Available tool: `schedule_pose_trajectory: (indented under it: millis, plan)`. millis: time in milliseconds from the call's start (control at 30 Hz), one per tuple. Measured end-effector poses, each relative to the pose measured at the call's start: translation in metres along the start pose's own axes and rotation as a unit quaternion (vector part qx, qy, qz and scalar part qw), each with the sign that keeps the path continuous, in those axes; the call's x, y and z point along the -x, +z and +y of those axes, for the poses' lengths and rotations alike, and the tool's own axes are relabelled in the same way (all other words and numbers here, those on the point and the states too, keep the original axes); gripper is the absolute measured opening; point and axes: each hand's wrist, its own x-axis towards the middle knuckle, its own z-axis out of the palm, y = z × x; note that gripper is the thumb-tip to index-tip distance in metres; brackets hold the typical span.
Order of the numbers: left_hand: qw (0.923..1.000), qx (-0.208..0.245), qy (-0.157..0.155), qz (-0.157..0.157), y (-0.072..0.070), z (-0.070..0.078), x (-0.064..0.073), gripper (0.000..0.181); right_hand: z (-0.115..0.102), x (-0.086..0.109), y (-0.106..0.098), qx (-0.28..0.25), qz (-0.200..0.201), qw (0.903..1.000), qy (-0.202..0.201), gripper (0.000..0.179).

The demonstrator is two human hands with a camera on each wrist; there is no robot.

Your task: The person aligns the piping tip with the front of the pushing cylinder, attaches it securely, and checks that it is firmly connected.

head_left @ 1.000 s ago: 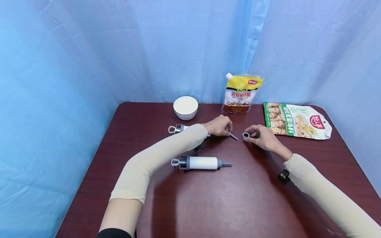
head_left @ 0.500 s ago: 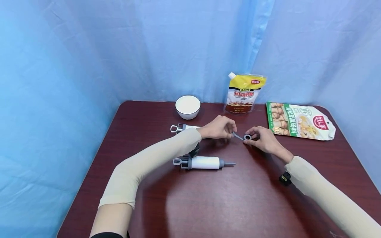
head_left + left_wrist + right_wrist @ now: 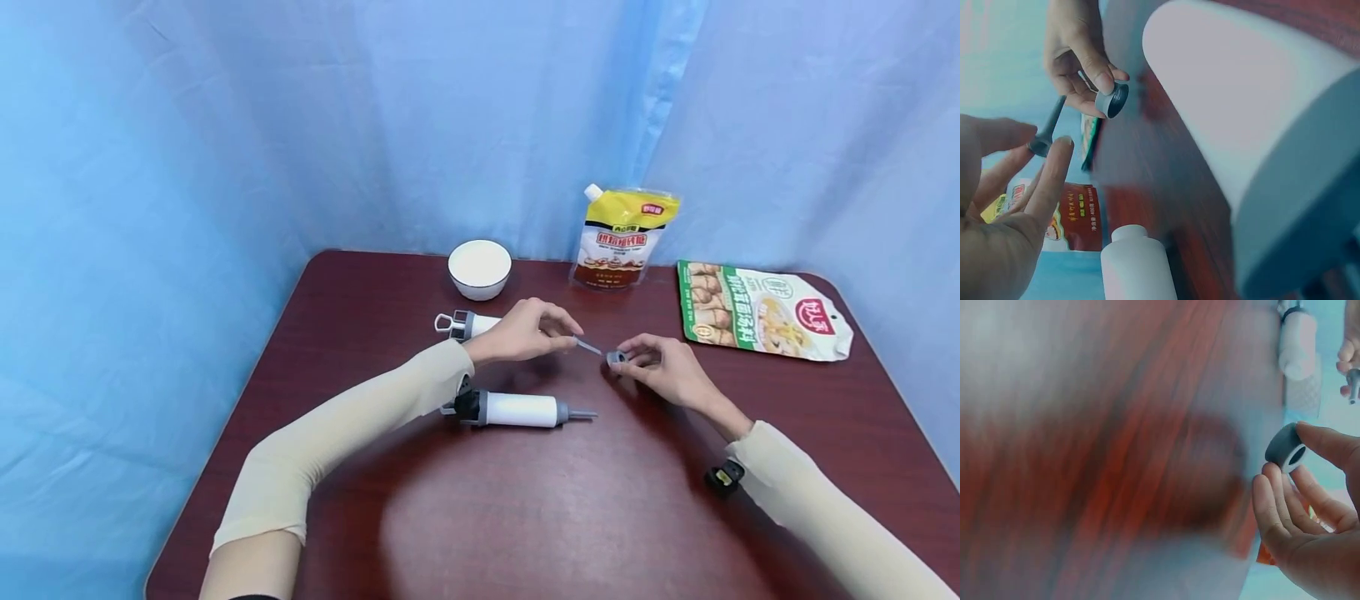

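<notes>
My left hand (image 3: pixel 525 331) pinches a narrow grey nozzle (image 3: pixel 1054 122) by its wide end, the thin end pointing away from the fingers. Facing it, my right hand (image 3: pixel 670 368) holds a grey threaded ring cap (image 3: pixel 1285 448) between thumb and fingertips. A small gap separates nozzle and ring. Below the left wrist lies a white syringe-like filler (image 3: pixel 521 410) with grey ends and its own nozzle. A second white filler (image 3: pixel 482 325) lies behind, partly hidden by the left hand; its bare neck (image 3: pixel 1129 232) shows in the left wrist view.
A white bowl (image 3: pixel 480 287) with white contents stands at the back edge. To its right stands a yellow-and-white spouted pouch (image 3: pixel 622 242). A green-and-white food packet (image 3: pixel 765 312) lies flat at the right. Blue curtains (image 3: pixel 480 125) surround the dark red table (image 3: pixel 525 517).
The left hand has drawn slightly back to the left with the nozzle, whose tip came near the ring half a second ago. The ring has turned in the right hand's fingers.
</notes>
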Motion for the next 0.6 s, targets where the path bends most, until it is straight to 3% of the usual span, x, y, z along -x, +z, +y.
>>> schedule_pose_trajectory:
  millis: [200,400,600]
  plan:
    - [0.9990,0.032,0.007,0.032,-0.004,0.003,0.017,0.024,-0.015,0.011,0.008,-0.070,0.023,0.9973,0.000,0.036]
    - [0.9963,0.058,0.020,0.060,-0.005,0.007,0.032,0.022,-0.033,0.020,0.014,-0.181,0.045,0.9823,-0.017,0.035]
    - [0.9912,0.115,0.005,0.065,0.006,0.010,0.054,0.023,-0.047,0.030,0.023,-0.232,0.031,0.9717,-0.032,0.032]
